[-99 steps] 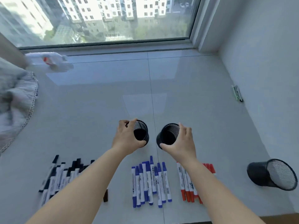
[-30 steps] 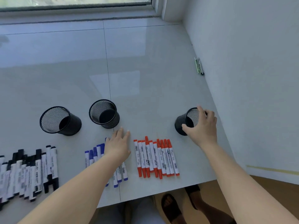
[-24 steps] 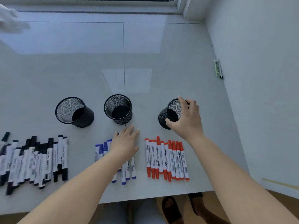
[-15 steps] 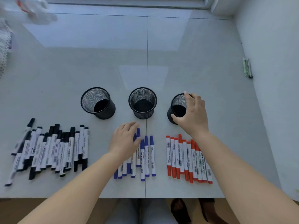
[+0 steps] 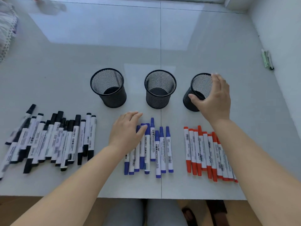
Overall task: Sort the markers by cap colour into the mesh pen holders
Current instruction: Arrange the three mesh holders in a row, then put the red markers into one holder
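Grey tiled table (image 5: 211, 38), three black mesh holders in a row, marker groups below
I see my right hand (image 5: 215, 98) gripping the tilted right holder (image 5: 197, 92); left hand (image 5: 127, 129) lies flat, fingers straight, on the blue markers (image 5: 156, 149); black markers (image 5: 48, 141) left, red markers (image 5: 205, 152) right; left holder (image 5: 108, 88) and middle holder (image 5: 160, 88) upright

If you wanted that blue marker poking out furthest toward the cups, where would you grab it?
Probably by its cap end, coming from above. The blue marker lies flat, packed side to side with its neighbours, so its barrel offers little finger room. Its cap sticks out beyond the row toward the middle holder, free on both sides, right beside the left hand.
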Motion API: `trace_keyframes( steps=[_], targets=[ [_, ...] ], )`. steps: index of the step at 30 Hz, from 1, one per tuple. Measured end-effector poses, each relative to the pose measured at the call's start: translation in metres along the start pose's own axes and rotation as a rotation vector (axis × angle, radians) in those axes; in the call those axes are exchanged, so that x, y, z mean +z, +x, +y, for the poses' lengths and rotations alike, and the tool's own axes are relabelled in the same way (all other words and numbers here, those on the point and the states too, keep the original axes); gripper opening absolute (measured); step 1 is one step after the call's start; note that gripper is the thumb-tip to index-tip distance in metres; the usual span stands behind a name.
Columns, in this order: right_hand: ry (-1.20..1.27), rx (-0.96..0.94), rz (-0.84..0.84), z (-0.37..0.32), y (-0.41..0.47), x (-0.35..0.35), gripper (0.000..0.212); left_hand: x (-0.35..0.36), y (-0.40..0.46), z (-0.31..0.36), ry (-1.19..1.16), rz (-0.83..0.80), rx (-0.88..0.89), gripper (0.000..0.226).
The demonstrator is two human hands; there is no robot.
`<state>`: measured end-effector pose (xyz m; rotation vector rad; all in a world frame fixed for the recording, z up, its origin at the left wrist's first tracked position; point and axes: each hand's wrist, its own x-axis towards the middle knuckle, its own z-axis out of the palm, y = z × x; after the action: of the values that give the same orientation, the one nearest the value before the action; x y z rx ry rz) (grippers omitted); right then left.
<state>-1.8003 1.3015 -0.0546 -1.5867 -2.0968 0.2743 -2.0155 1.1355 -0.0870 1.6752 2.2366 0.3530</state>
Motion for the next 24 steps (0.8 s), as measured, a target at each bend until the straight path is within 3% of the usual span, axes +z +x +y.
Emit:
trace_keyframes(
  steps=[5, 14, 24],
  targets=[
    [0.027, -0.041, -0.036, 0.005, -0.011, -0.005, 0.091, 0.0, 0.007, 0.025, -0.07, 0.074, 0.065, 0.046],
    [0.077, -0.007, 0.227, 0.033, -0.056, -0.017, 0.057, 0.005, 0.001, 0.077, -0.059, 0.213, 0.263, 0.034],
    [-0.025, 0.203, -0.042, 0.084, -0.127, -0.05, 0.031, 0.022, -0.036, 0.13, 0.087, 0.021, 0.243, 0.037]
  ],
)
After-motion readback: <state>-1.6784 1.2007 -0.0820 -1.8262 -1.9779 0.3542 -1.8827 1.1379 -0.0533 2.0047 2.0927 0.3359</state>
